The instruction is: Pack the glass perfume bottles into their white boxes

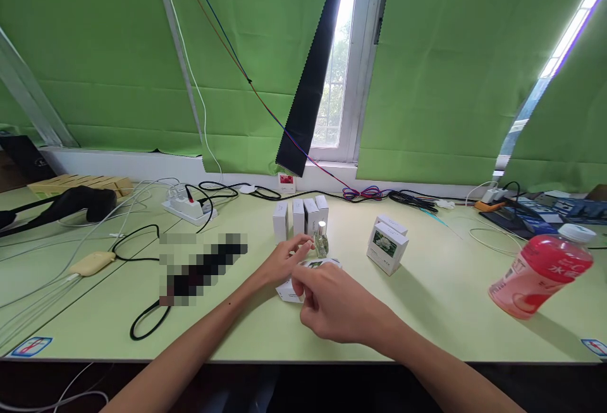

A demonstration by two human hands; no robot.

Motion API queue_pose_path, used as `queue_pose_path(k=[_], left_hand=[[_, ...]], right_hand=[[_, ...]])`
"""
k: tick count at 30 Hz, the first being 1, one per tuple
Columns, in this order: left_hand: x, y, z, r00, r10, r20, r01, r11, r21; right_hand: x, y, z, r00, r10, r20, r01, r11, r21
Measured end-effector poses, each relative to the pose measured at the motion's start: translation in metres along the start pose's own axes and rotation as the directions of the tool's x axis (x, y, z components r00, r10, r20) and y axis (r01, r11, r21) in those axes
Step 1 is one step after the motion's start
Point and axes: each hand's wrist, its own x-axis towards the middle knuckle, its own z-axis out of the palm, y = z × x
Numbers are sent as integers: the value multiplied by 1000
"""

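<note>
A small clear glass bottle with a silvery cap (321,242) stands upright on the table. My left hand (283,260) reaches toward it with fingers stretched out; whether the fingertips touch the glass I cannot tell. A white box (288,291) with a dark picture on its top face lies below the bottle, largely covered by my hands. My right hand (332,302) is over the box with its fingers curled closed. Anything pinched in those fingers is hidden from view.
Several white cartons (281,222) stand behind the bottle. Two more boxes (387,250) stand to the right. A pink drink bottle (540,274) is at far right. Cables, a power strip (190,207) and a yellow power bank (92,264) occupy the left. A pixelated patch hides something there.
</note>
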Motion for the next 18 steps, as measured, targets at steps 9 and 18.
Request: queue_pose_path(k=[9, 18], left_hand=[[1, -1, -29, 988, 0, 155, -23, 988, 150], [-3, 0, -32, 941, 23, 337, -15, 1000, -27]], right_hand=[[7, 7, 14, 981, -144, 130, 177, 939, -296], [13, 17, 19, 983, -74, 171, 157, 824, -544]])
